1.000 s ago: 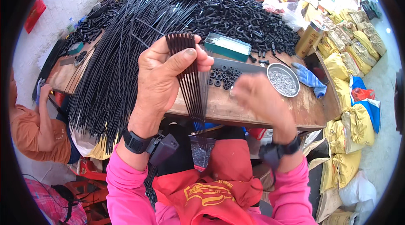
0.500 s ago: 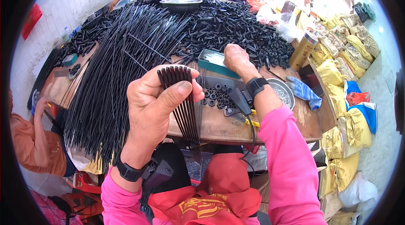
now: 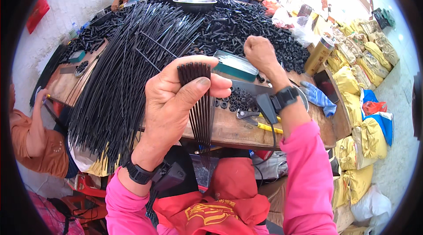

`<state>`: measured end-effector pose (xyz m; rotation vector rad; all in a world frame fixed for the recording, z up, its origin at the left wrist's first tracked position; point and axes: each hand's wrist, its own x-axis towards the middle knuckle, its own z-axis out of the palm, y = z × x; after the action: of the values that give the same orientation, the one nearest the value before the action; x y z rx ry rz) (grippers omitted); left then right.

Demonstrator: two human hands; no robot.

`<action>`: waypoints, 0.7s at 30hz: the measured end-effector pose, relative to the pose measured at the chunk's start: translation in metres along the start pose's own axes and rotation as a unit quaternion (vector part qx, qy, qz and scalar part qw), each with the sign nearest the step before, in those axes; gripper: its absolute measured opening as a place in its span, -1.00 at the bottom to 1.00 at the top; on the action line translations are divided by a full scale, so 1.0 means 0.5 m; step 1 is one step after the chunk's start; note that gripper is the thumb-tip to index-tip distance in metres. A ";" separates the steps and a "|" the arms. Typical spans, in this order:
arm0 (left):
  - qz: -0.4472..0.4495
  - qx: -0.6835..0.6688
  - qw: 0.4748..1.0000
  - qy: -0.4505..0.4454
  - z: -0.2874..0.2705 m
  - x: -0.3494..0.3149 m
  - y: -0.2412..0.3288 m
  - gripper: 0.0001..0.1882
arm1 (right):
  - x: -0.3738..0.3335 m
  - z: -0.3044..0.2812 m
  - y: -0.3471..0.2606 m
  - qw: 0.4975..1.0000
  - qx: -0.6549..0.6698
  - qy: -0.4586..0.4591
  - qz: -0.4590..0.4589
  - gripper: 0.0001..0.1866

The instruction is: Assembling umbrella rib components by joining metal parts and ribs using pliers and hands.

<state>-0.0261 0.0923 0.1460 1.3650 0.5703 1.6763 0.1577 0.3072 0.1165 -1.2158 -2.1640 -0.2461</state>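
Observation:
My left hand (image 3: pixel 174 96) is closed round a bundle of thin black rods (image 3: pixel 202 120), thumb pressed across their upper ends. The rods' thicker tops line up in a row, and their lower ends hang past the table's front edge. My right hand (image 3: pixel 261 52) is curled shut above the right end of a green box (image 3: pixel 235 73); anything in its fingers is hidden from view. Thin pale strips or wires fill that box. Small black rings (image 3: pixel 242 100) lie in a grey tray behind my left hand. Yellow-handled pliers (image 3: pixel 257 122) rest on the wood, below my right wrist.
A large sheaf of long black rods (image 3: pixel 114 76) covers the table's left. Behind lies a heap of short black parts (image 3: pixel 238 25) with a bowl (image 3: pixel 194 2). A gold flask (image 3: pixel 319 55) and blue glove (image 3: pixel 318 97) are at right. Co-workers sit around; yellow sacks (image 3: pixel 372 133) line the wall.
My left hand has shifted right with the rods, which now hang more upright. My right hand has moved right and slightly away, still curled. The whole view has shifted slightly.

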 end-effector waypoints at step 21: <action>0.000 0.004 1.000 -0.006 0.007 -0.009 0.004 -0.74 | -0.197 -0.256 -0.234 0.931 0.347 0.076 -0.088 -0.85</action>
<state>-0.0234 0.0868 0.1464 1.3799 0.5719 1.6655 0.1539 0.1159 0.1725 -0.5783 -1.9617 0.3249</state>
